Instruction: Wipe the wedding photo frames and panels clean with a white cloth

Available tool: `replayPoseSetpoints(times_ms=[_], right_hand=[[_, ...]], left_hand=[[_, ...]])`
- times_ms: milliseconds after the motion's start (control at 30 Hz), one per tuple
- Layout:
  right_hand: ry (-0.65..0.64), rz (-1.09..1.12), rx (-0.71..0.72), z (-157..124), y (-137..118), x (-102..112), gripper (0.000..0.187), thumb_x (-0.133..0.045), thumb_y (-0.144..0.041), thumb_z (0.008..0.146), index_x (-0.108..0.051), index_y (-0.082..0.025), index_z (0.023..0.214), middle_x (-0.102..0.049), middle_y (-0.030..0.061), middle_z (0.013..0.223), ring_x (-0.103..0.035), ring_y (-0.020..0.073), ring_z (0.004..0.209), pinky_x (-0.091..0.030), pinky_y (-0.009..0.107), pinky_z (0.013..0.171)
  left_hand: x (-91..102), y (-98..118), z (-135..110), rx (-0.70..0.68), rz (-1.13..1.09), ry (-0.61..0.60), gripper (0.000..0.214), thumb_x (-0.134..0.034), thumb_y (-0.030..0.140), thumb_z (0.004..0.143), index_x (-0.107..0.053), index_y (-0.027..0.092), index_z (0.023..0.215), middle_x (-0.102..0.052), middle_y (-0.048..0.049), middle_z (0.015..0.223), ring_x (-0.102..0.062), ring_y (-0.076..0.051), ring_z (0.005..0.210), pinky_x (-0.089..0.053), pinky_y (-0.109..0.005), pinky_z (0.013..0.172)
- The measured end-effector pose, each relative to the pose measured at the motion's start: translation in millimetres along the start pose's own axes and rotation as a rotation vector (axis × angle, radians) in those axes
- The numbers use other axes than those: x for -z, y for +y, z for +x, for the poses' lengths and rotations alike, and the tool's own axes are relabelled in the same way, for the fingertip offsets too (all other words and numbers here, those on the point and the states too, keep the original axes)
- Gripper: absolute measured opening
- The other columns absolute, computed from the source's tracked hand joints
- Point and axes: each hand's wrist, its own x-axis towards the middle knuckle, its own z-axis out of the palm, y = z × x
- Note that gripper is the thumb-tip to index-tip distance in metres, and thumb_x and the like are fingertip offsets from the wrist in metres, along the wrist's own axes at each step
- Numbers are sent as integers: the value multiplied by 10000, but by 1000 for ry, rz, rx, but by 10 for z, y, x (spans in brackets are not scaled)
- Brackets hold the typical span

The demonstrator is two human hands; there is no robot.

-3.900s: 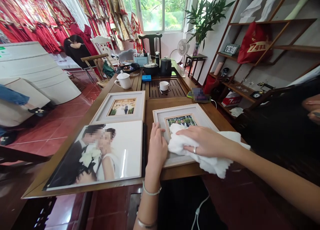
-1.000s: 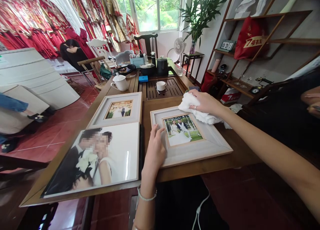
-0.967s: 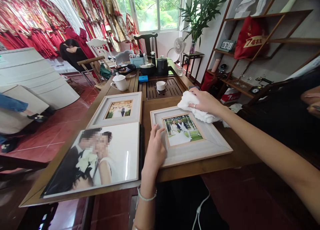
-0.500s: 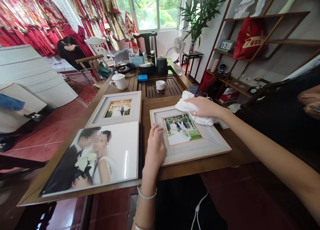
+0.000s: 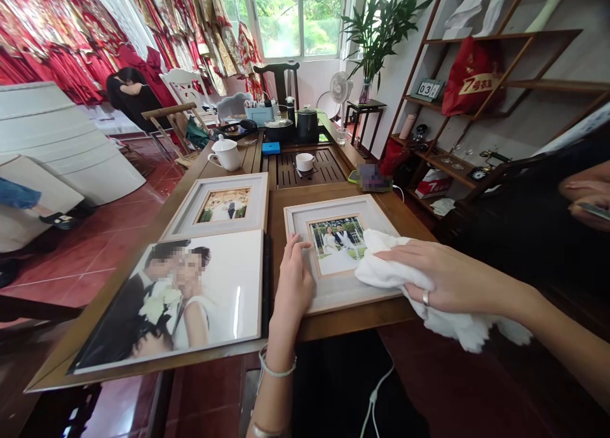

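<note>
A pale wooden photo frame (image 5: 333,209) with a wedding picture lies flat near the front edge of the wooden table (image 5: 281,199). My left hand (image 5: 291,285) rests flat on the frame's left border, fingers spread. My right hand (image 5: 443,274) presses a white cloth (image 5: 386,274) onto the frame's right side, fingers lying over the cloth; part of the cloth hangs off the table edge.
A second framed photo (image 5: 222,204) and a large glossy wedding print (image 5: 181,295) lie to the left. Behind are a white cup (image 5: 304,162), a teapot (image 5: 226,153), a kettle (image 5: 307,123) and a phone (image 5: 372,176). Shelves stand right; another person's hand (image 5: 584,193) shows at the far right.
My right hand has swept the cloth from the frame's far right corner toward me along the right border. My left hand has stayed on the left border.
</note>
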Motion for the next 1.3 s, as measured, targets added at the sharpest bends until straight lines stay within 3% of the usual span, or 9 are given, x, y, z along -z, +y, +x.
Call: replayPoseSetpoints(times_ms=[133, 267, 433, 700, 867, 1033, 1233, 1300], right_hand=[[8, 79, 8, -95, -65, -13, 553, -591, -226, 785, -549, -296, 1331, -626, 46, 1306, -592, 318, 1161, -492, 472, 971], [75, 68, -62, 31, -7, -92, 513, -577, -245, 799, -563, -290, 1310, -646, 51, 1279, -622, 314, 1120, -518, 473, 929], [193, -90, -219, 392, 101, -169, 469, -530, -292, 848, -567, -228, 1311, -639, 104, 1287, -630, 320, 1088, -528, 477, 867], [374, -219, -335, 1135, 394, -84, 466, -525, -316, 854, -568, -230, 1310, -641, 82, 1289, -623, 303, 1076, -504, 396, 831], [333, -205, -297, 1439, 566, -36, 522, -537, -324, 845, -536, -242, 1360, -642, 73, 1295, -623, 314, 1096, -478, 403, 882], [155, -136, -63, 1321, 435, -76, 572, -539, -321, 841, -506, -197, 1398, -628, 104, 1313, -607, 323, 1133, -461, 419, 915], [-13, 72, 172, 760, -26, -117, 564, -574, -257, 806, -544, -231, 1369, -635, 89, 1301, -611, 288, 1118, -464, 404, 929], [-25, 98, 173, 576, -157, -98, 566, -567, -232, 805, -541, -225, 1371, -655, 93, 1255, -620, 282, 1087, -469, 404, 920]], left_hand=[[20, 17, -2, 13, 3, -15, 444, -363, -87, 756, -552, 181, 1056, -467, -161, 1443, -321, -275, 1448, -313, -511, 1168], [31, 17, -9, -15, 2, -30, 438, -360, -87, 754, -544, 195, 1034, -449, -144, 1457, -289, -269, 1462, -293, -525, 1175], [51, 33, -12, -19, 13, -59, 413, -355, -79, 764, -540, 196, 1011, -434, -144, 1472, -276, -274, 1467, -293, -524, 1175], [85, 86, -17, 15, 13, -74, 412, -355, -85, 765, -543, 195, 1002, -434, -150, 1472, -265, -277, 1470, -307, -513, 1171], [81, 95, -6, 42, 8, -90, 422, -339, -93, 759, -539, 195, 994, -417, -142, 1487, -239, -276, 1477, -293, -508, 1179], [43, 65, -5, 52, -15, -49, 414, -335, -98, 756, -538, 198, 962, -442, -146, 1465, -275, -273, 1466, -305, -520, 1170], [12, 43, -17, 22, -64, 4, 421, -337, -104, 746, -539, 206, 948, -481, -125, 1433, -296, -253, 1461, -308, -528, 1167], [12, 42, -18, 21, -61, 7, 418, -338, -103, 744, -539, 203, 946, -476, -129, 1438, -293, -254, 1462, -313, -523, 1165]])
